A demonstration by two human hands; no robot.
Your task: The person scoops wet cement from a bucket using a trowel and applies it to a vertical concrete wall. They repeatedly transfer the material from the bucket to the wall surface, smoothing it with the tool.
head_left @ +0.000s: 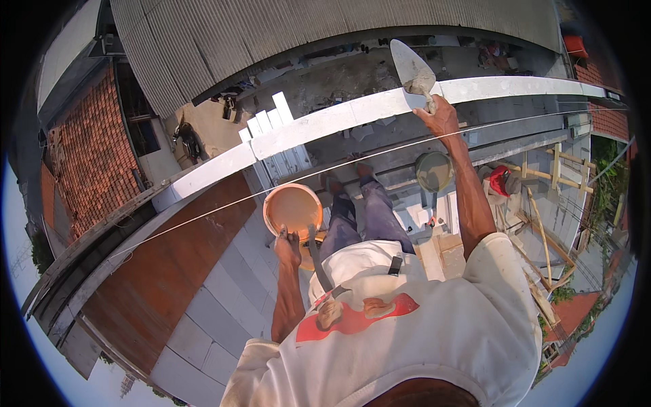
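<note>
My right hand (442,121) is closed around the handle of a pointed trowel (409,62). Grey mortar clings to the trowel near its handle, and the blade points away over the top of a low wall of white blocks (325,126). My left hand (288,247) grips the near rim of an orange bucket (266,211), thumb and fingers at its edge. Cloudy brownish liquid fills much of the bucket. A taut string (369,159) runs across the scene, nearer to me than the wall, passing above the bucket's far side.
Several white blocks (277,122) stand beyond the wall at left. A round grey-green tub (435,171) sits below, right of my legs. Wooden poles (539,230) make a frame at right. A corrugated roof (325,30) and a tiled roof (91,152) lie beyond.
</note>
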